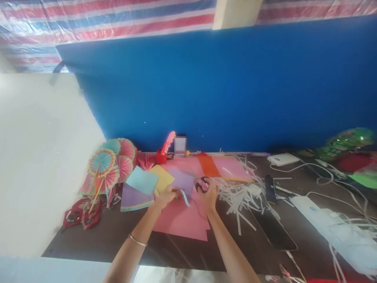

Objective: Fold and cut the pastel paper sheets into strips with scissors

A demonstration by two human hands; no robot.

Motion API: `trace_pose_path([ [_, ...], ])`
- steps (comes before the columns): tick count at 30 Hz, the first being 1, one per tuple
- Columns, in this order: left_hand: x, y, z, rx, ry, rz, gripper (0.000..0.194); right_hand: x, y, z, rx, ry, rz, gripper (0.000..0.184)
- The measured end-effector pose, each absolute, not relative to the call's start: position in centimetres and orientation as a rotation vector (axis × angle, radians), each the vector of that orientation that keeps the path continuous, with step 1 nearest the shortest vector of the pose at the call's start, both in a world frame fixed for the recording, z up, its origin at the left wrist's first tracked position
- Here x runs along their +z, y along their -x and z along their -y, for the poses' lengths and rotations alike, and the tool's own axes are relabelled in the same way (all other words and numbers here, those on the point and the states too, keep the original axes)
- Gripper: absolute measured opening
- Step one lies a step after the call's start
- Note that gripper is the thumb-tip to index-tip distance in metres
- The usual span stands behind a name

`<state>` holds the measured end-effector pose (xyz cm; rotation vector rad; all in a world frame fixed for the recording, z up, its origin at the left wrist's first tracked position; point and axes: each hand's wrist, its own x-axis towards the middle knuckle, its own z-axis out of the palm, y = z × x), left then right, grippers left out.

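Observation:
My left hand (168,195) is over the pink paper, fingers pinched together at the upper end of a narrow light blue strip (185,199). The strip curls down from the fingertips. To its right, my right hand (209,193) has its fingers closed around a dark ring-shaped item (198,184), whose exact kind is too blurred to make out. Beneath both hands lie pink sheets (182,224). A purple sheet (181,179) is just beyond them, and yellow paper (161,177) and light blue paper (141,180) overlap left of my left hand.
Folded paper fans (103,160) and red-rimmed glasses (73,215) lie at left. White paper strips (235,196) pile up right of my right hand, near a phone (275,230) and a power strip (324,224) with cables. A blue panel (224,86) rises behind the table.

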<state>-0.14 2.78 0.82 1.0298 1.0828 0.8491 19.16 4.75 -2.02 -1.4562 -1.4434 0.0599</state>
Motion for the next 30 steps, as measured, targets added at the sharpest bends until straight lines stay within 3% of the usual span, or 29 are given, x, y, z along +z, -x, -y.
trace_pose_path([
  [8,0.9,2.5,-3.1,0.676,-0.729,-0.956,0.020,-1.1,-20.1,-4.9,0.129,1.624,1.376,0.030],
  [13,1.2,2.3,-2.6,0.637,-0.673,-0.927,0.016,-1.3,-22.4,-5.8,0.324,1.710,1.452,0.038],
  [22,1.5,2.2,-1.7,0.628,-0.824,-0.914,0.021,0.2,-26.5,-6.3,0.253,1.825,1.504,0.025],
  [26,1.3,2.4,-1.0,0.622,-0.885,-0.913,0.023,1.2,-24.0,-3.7,0.171,1.642,1.686,0.023],
  [30,1.8,2.6,-0.1,0.599,-1.017,-0.938,0.022,1.9,-19.7,-0.6,0.332,1.173,2.118,0.038],
])
